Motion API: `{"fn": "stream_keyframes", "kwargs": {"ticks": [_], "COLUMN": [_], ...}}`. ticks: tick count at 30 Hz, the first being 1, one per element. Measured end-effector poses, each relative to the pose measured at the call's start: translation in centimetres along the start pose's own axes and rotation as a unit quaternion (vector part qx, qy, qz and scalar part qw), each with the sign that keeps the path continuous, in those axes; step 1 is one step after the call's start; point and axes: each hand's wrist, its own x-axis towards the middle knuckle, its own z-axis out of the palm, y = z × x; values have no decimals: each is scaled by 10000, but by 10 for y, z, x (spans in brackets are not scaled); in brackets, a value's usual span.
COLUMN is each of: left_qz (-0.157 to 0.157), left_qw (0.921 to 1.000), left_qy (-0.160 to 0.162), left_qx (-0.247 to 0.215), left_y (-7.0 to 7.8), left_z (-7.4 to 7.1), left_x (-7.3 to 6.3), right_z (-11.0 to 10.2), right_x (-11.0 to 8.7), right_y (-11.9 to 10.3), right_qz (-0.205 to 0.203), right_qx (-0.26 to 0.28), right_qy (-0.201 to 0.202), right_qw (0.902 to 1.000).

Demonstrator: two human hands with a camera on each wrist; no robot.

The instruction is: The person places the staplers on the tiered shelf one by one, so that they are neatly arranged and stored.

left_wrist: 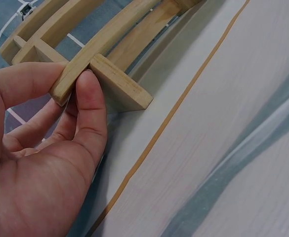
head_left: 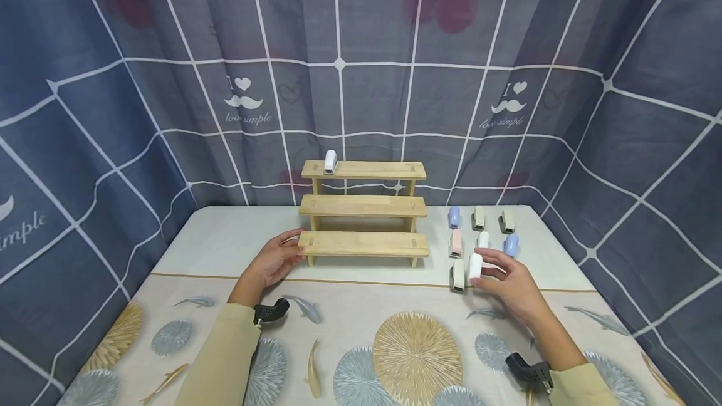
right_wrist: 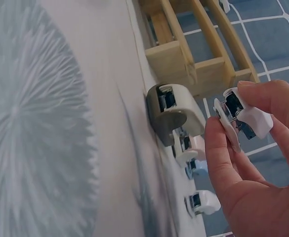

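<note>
A three-step wooden stand [head_left: 363,244] stands on the white tabletop, and a white mini stapler [head_left: 330,161] sits at the left of its top step. My left hand [head_left: 276,260] pinches the left end of the lowest step; in the left wrist view the thumb [left_wrist: 90,94] lies under the board's edge. On the right, my right hand [head_left: 510,284] holds another white mini stapler [right_wrist: 255,121] between thumb and fingers. Near that hand are a cream stapler [head_left: 458,275], a pink stapler [head_left: 455,243], a second white one behind, and a blue stapler [head_left: 511,245].
Farther back on the right stand a blue stapler [head_left: 454,217] and two cream ones, one of them a cream stapler [head_left: 506,221] at the far right. A patterned cloth [head_left: 417,356] covers the table's front. A checked curtain [head_left: 372,99] hangs behind and at both sides.
</note>
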Motion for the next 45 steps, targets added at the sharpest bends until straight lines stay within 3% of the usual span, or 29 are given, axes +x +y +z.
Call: {"fn": "stream_keyframes", "kwargs": {"ticks": [15, 23, 32, 45], "left_qz": [8, -28, -34, 24], "left_qw": [10000, 10000, 10000, 10000], "left_qy": [-1, -23, -10, -42], "left_qx": [13, -12, -28, -33], "left_y": [1, 1, 1, 0], "left_z": [0, -1, -1, -1], "left_x": [-2, -2, -2, -2], "right_z": [14, 28, 48, 78], "right_x": [13, 24, 40, 63], "right_y": [-18, -25, -30, -51], "right_qz": [-188, -75, -289, -288], "right_qx": [-226, -149, -109, -67], "right_qy": [106, -118, -400, -608], "right_qw": [9995, 9998, 9987, 9977]}}
